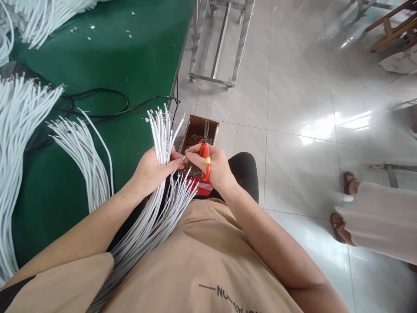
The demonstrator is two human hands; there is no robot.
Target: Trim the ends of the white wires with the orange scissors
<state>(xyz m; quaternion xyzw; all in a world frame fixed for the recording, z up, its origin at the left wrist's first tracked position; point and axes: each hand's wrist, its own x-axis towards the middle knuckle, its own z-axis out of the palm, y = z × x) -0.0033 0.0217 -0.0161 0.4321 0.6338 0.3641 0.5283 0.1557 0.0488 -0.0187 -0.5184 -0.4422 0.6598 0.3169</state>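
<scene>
Left hand [153, 170]: fingers clenched round a bundle of white cables [162, 134] at frame centre; thumb meets the right fingertips at one cable end.
Right hand [213, 167]: fingers curled, gripping orange-handled scissors [206, 157]; blades point up the frame, apparently together; fingertips pinch the cable end.
Box [198, 130]: brown, open, on the floor just above both hands.
Green table [114, 52]: upper left; loose white cables [19, 117] lie at left edge.

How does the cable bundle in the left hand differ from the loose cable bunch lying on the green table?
The held bundle stands upright, gripped tight by the left hand; the table bunch lies flat, untouched. Held cables stay packed together; the table ones fan out in a curve. Both are thin white cables.
</scene>
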